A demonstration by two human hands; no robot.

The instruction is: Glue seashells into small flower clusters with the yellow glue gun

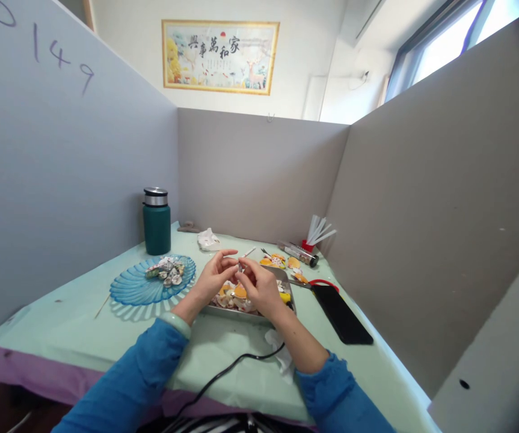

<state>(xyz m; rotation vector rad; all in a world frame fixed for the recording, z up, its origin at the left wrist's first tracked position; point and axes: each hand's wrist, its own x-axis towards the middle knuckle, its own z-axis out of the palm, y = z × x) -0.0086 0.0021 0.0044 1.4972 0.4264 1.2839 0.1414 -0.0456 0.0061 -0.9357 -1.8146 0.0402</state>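
Over a metal tray [228, 313], my left hand [216, 275] and my right hand [261, 290] meet with their fingertips together. Both pinch a small whitish piece [240, 267], mostly hidden by the fingers and too small to name. Many white and orange cut pieces [236, 299], which look like printed paper, lie in the tray below. Something yellow [285, 297] sits at the tray's right side. To the left, a blue scalloped plate [128, 285] bears a heap of small folded or rolled printed pieces [169, 272].
A green flask [157, 228] stands back left, with crumpled white paper [208, 239] nearby. Back right are a clear tube [299, 252] and white strips in a red holder [307, 245]. Red-handled scissors [325, 282] and a black phone [341, 314] lie right. A black cable [227, 370] crosses the front.
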